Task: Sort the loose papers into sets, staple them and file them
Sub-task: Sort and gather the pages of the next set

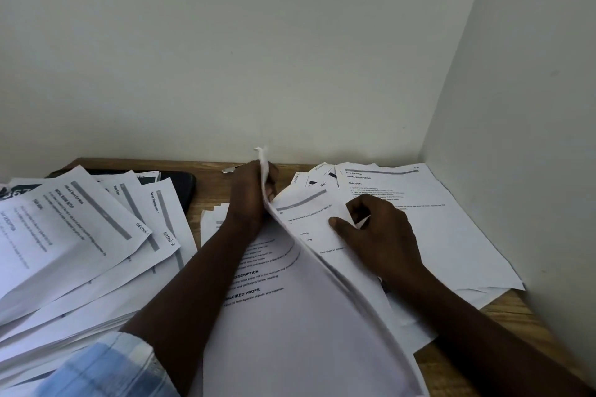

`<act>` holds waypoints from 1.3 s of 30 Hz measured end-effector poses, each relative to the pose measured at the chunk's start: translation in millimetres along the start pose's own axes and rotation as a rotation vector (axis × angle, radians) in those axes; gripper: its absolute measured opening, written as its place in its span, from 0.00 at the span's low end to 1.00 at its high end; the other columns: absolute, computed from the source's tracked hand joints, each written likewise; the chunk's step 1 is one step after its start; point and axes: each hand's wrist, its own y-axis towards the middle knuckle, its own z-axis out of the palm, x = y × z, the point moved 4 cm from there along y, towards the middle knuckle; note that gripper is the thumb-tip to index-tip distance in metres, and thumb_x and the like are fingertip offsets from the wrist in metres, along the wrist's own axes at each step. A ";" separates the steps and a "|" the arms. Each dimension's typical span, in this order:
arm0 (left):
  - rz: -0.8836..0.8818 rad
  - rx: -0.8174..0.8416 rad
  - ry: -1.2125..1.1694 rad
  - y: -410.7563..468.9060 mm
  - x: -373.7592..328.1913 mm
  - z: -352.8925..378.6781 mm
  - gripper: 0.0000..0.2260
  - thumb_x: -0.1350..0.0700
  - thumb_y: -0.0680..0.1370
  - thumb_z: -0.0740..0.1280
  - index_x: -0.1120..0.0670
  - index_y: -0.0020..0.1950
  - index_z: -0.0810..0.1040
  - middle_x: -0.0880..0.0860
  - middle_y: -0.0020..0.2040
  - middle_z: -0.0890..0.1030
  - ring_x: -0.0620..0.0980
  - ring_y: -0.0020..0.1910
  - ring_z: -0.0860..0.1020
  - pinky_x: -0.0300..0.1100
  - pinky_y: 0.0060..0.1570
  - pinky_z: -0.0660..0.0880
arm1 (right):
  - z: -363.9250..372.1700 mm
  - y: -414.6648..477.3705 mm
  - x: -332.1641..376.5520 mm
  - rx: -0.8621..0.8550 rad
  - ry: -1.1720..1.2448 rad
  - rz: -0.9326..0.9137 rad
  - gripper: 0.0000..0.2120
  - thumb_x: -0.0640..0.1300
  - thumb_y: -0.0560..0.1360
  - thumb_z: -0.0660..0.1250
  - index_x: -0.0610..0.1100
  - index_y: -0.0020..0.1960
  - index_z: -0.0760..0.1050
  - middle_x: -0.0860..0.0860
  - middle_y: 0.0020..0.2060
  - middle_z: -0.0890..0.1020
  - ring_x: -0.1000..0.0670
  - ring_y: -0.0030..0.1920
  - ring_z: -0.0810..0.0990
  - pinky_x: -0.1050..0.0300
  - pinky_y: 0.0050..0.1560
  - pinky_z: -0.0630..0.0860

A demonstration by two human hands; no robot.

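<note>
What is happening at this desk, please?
A person is going through papers on a wooden desk. The left hand grips the top of some lifted sheets; the right hand rests on the page beneath them. A pile lies at the left.
</note>
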 end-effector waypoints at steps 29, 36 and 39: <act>-0.323 0.003 -0.670 -0.5 -18.0 12.2 0.38 0.40 0.87 0.49 0.47 0.20 0.78 0.49 0.23 0.64 0.43 0.17 0.59 0.35 0.19 0.58 | 1.0 0.7 -3.5 -0.025 0.029 -0.114 0.07 0.54 0.78 0.70 0.55 0.54 0.83 0.59 0.49 0.83 0.55 0.52 0.80 0.50 0.56 0.76; -0.309 0.020 -0.568 -5.5 -14.1 14.4 0.27 0.42 0.84 0.56 0.49 0.28 0.75 0.49 0.26 0.68 0.45 0.25 0.66 0.40 0.29 0.63 | -0.2 -1.5 -3.6 0.023 0.305 0.018 0.11 0.50 0.71 0.80 0.56 0.51 0.82 0.56 0.36 0.83 0.58 0.35 0.80 0.58 0.41 0.73; -0.302 0.069 -0.456 -4.3 -14.8 16.1 0.33 0.34 0.83 0.53 0.51 0.25 0.75 0.50 0.22 0.71 0.46 0.22 0.69 0.39 0.29 0.65 | -3.5 -3.3 0.3 -0.013 0.379 0.030 0.18 0.46 0.69 0.81 0.55 0.56 0.80 0.55 0.35 0.85 0.59 0.38 0.82 0.58 0.44 0.75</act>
